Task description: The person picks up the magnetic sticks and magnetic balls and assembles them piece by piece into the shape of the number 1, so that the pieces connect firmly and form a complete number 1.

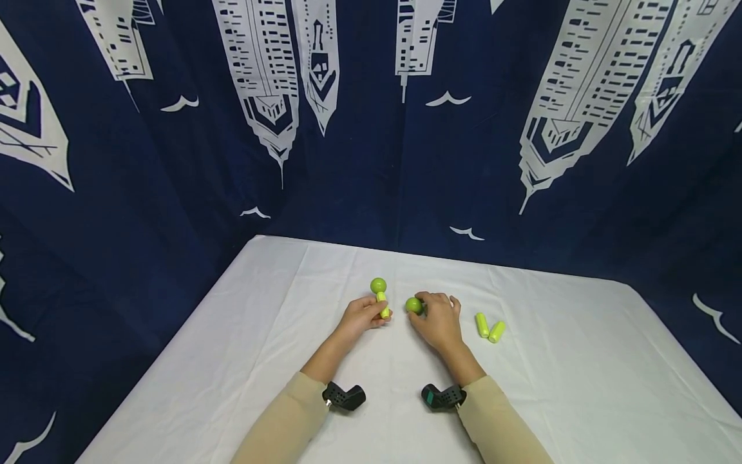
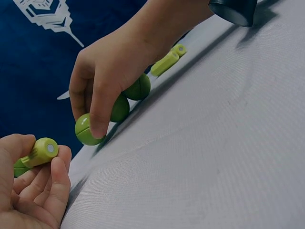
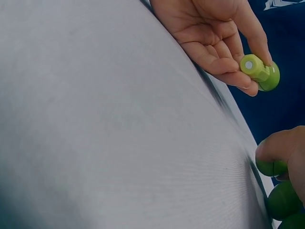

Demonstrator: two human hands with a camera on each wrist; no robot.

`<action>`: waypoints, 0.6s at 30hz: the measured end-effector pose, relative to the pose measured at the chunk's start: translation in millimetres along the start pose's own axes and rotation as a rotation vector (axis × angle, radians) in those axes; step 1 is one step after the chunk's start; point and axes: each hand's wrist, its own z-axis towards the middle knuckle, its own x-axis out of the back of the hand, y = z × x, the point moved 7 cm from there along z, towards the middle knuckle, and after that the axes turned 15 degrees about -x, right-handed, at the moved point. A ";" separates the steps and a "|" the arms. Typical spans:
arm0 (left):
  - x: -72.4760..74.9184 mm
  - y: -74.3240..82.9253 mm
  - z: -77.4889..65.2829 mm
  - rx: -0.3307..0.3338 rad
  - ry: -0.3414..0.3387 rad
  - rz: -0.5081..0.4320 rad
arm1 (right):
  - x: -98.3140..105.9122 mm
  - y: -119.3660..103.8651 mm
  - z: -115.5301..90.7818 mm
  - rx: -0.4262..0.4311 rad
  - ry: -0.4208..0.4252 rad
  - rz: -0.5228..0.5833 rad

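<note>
My left hand (image 1: 361, 315) pinches a short yellow-green rod (image 1: 383, 305) between thumb and fingers. A green ball (image 1: 378, 285) sits at the rod's far end, and the near end bears a small silvery disc, visible in both wrist views. To its right, my right hand (image 1: 438, 319) grips another green ball (image 2: 85, 130) between thumb and fingertips, at the cloth. Two more green balls, one (image 2: 121, 109) partly behind the thumb and one (image 2: 138, 88) beyond it, show in the left wrist view; the right hand hides them in the head view.
Two loose yellow-green rods, one (image 1: 482, 325) nearly upright in the picture and one (image 1: 496, 332) slanted, lie right of my right hand. White cloth (image 1: 580, 361) covers the table. A dark blue printed curtain (image 1: 359, 193) hangs behind. Black devices (image 1: 346, 396) are strapped to both wrists.
</note>
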 end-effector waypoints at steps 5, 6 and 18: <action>-0.2 -0.2 0.3 -0.004 -0.005 0.002 | 1.1 -1.3 0.0 0.008 -0.007 0.005; -0.5 0.1 0.3 -0.004 -0.006 0.001 | 1.4 -1.5 0.0 0.010 -0.008 0.007; -0.1 0.4 -0.7 -0.014 -0.011 -0.009 | 7.7 -5.0 -3.5 0.031 -0.012 0.084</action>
